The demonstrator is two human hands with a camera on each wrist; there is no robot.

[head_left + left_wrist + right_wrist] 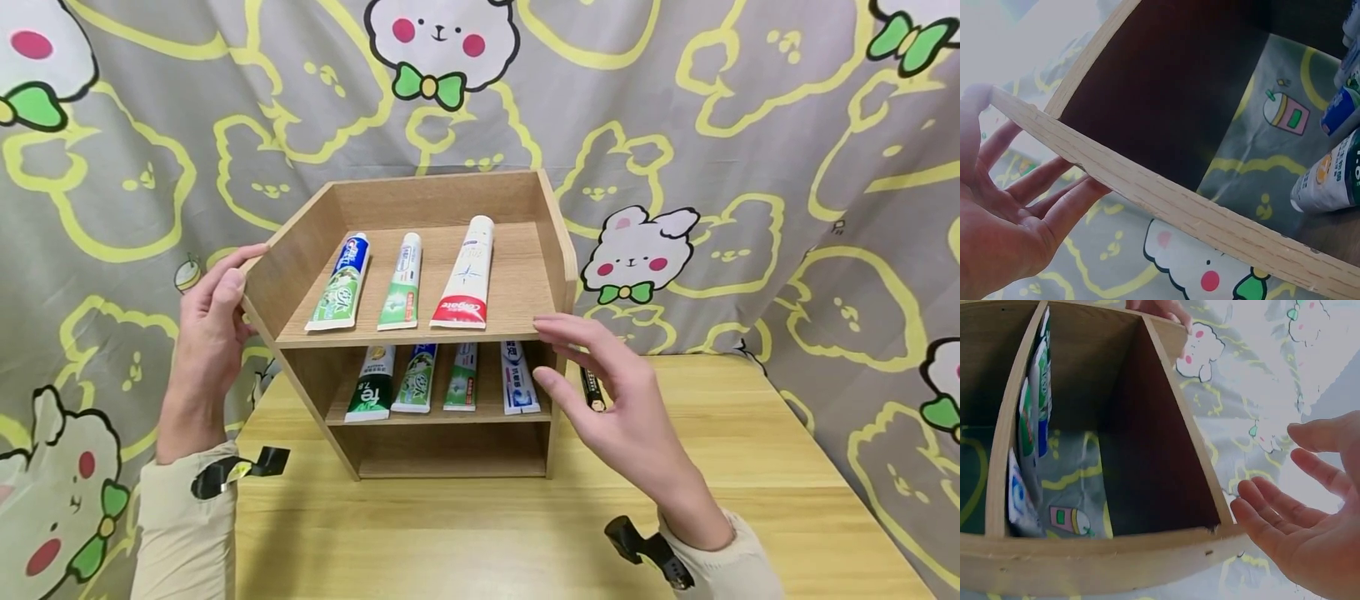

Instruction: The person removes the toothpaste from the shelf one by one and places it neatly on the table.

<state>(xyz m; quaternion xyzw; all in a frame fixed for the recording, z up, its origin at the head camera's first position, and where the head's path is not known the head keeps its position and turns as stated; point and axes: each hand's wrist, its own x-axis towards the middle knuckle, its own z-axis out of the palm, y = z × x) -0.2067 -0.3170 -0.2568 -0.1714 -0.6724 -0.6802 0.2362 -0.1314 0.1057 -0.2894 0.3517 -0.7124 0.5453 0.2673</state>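
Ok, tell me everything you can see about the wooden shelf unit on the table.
The wooden shelf unit looks like light laminated board, standing upright on the table before a curtain. Three toothpaste tubes lie on top, four on the middle shelf; the bottom is empty. The left hand holds its left side; the right hand hovers open by its right.

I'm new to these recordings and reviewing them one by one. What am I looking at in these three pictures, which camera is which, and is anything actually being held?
No machine here: a person works with two bare hands. The big picture comes from a camera on the head, looking down; the other two come from cameras strapped to each wrist. On a wooden table stands a small wooden shelf unit in front of a cartoon-print curtain. Three toothpaste tubes lie on its top shelf, four more tubes on the middle one; the bottom looks empty. The left hand rests against the unit's left side panel, fingers straight. The right hand is open beside the right front edge; contact is unclear. A small dark object lies behind it.
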